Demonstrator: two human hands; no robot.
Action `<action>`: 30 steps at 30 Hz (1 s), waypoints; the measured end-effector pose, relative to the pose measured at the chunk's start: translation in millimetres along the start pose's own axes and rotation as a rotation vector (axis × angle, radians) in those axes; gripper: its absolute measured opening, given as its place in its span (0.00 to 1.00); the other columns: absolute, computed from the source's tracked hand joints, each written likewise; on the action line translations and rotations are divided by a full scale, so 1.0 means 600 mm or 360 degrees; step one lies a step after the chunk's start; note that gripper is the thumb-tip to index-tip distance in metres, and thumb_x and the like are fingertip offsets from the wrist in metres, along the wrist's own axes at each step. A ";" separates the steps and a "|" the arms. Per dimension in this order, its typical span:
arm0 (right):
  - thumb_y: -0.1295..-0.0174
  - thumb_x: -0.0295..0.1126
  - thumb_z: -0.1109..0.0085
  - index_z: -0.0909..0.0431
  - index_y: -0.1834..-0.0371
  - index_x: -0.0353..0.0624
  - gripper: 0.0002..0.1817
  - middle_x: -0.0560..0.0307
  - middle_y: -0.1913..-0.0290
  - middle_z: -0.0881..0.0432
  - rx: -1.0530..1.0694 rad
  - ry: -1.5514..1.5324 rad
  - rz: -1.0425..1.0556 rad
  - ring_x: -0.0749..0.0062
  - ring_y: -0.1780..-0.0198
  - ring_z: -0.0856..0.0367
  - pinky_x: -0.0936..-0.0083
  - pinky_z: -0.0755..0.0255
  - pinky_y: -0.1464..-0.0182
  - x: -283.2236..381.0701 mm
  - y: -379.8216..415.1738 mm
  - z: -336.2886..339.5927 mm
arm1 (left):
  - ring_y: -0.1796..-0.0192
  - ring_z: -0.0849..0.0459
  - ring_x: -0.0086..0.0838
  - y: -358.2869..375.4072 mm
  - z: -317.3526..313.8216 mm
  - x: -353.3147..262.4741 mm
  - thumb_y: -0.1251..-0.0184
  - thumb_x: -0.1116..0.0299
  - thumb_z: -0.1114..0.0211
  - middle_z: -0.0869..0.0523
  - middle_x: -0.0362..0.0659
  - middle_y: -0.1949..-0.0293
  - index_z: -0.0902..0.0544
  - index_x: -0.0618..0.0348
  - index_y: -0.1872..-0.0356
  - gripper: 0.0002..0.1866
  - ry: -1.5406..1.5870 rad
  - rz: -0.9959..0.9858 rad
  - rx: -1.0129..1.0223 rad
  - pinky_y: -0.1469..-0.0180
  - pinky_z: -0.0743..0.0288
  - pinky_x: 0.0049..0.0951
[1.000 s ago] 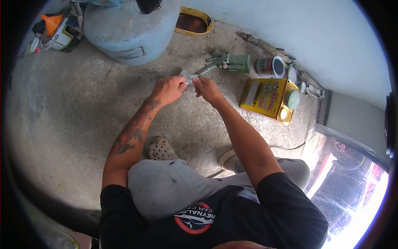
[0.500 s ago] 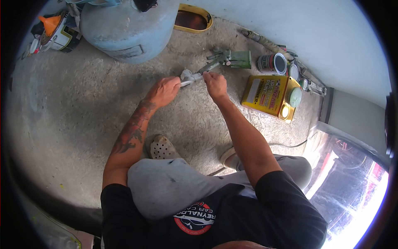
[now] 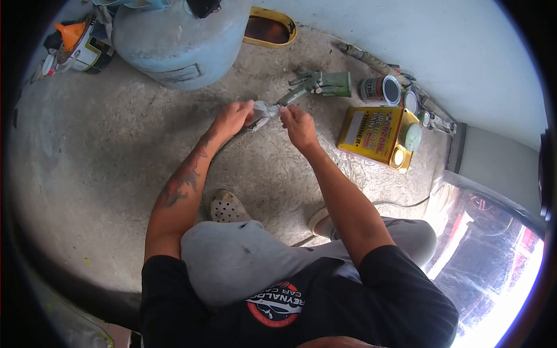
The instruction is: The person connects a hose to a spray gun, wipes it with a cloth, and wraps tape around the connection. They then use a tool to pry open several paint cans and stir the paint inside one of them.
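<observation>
Between my hands a crumpled whitish-grey rag (image 3: pixel 266 112) is stretched a short way above the concrete floor. My left hand (image 3: pixel 234 118) is closed on its left end. The fingers of my right hand (image 3: pixel 299 124) pinch the other end. Just beyond the rag, a spray gun (image 3: pixel 313 83) with a green cup (image 3: pixel 336 84) lies on its side, its handle towards my right hand. A thin dark hose (image 3: pixel 227 142) curves from beneath the rag along my left forearm; where it joins is hidden.
To the right stand a yellow thinner can (image 3: pixel 366 134) and an open paint tin (image 3: pixel 380 90), with smaller tins along the wall. A blue-grey tank (image 3: pixel 180 49) and a yellow oblong container (image 3: pixel 268 42) of dark liquid are at the back. A bucket (image 3: pixel 93 52) holds an orange funnel (image 3: pixel 71 36).
The rag has been bunched up and turned between my hands. My left hand has rolled and shifted slightly, and the dark hose now shows beside it. My right hand has lowered slightly.
</observation>
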State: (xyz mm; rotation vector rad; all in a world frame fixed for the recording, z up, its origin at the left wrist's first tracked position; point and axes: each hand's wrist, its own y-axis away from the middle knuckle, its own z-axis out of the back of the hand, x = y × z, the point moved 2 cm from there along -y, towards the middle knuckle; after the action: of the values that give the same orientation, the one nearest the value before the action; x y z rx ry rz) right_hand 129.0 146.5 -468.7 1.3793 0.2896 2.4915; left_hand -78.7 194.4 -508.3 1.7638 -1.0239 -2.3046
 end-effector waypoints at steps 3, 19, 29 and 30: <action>0.26 0.44 0.44 0.23 0.72 0.35 0.22 0.50 0.78 0.20 0.0037 -0.0008 0.0008 0.66 0.74 0.20 0.65 0.29 0.67 0.013 0.005 0.004 | 0.61 0.13 0.29 -0.019 -0.017 0.007 0.20 0.43 0.48 0.12 0.44 0.63 0.17 0.64 0.57 0.29 -0.0107 0.0192 0.0202 0.59 0.23 0.29; 0.26 0.40 0.45 0.20 0.66 0.39 0.16 0.57 0.71 0.16 -0.0029 -0.0407 -0.0145 0.71 0.71 0.19 0.70 0.25 0.63 -0.033 0.015 -0.002 | 0.74 0.13 0.30 -0.035 -0.054 -0.010 0.22 0.65 0.42 0.13 0.48 0.71 0.17 0.71 0.61 0.16 0.0573 0.0194 0.0102 0.71 0.21 0.32; 0.35 0.23 0.45 0.33 0.29 0.53 0.29 0.60 0.40 0.20 0.0612 -0.1215 -0.0510 0.68 0.45 0.18 0.62 0.25 0.41 -0.033 -0.005 -0.049 | 0.77 0.15 0.28 -0.006 -0.051 -0.043 0.21 0.60 0.41 0.14 0.47 0.75 0.16 0.66 0.60 0.16 0.0563 0.0609 0.0449 0.81 0.26 0.30; 0.35 0.23 0.45 0.33 0.29 0.53 0.29 0.60 0.40 0.20 0.0612 -0.1219 -0.0507 0.68 0.45 0.18 0.62 0.25 0.41 -0.043 -0.010 -0.051 | 0.77 0.15 0.28 -0.005 -0.052 -0.043 0.21 0.60 0.41 0.14 0.47 0.75 0.16 0.66 0.60 0.16 0.0559 0.0609 0.0447 0.81 0.26 0.30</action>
State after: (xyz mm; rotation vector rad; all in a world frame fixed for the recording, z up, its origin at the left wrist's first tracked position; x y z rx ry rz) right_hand 116.6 142.0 -507.1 2.1102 0.7576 1.5517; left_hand -41.3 193.5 -492.3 1.7793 -1.5060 -1.6229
